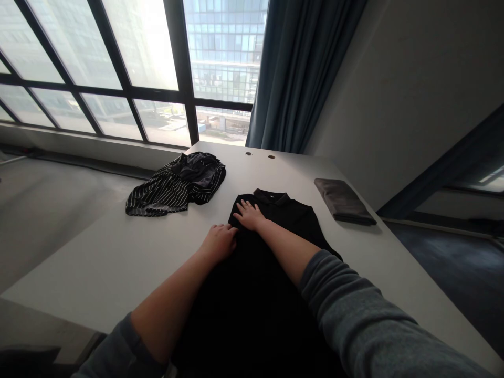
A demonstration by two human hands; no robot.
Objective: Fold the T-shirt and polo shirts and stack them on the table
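Note:
A black polo shirt [271,304] lies spread on the white table, its collar pointing away from me. My right hand [250,214] rests flat on the upper left of the shirt, near the shoulder, with the fingers spread. Just below and left of it, my left hand [220,241] is closed at the shirt's left edge, fingers curled over the fabric; its thumb is partly hidden. The lower part of the shirt is very dark, so its folds cannot be made out.
A crumpled black garment with white stripes [169,189] lies at the table's left edge. Toward the right edge sits a folded dark grey cloth [344,202]. The white table [378,273] has two round holes at its far end, before windows and a blue curtain [303,73].

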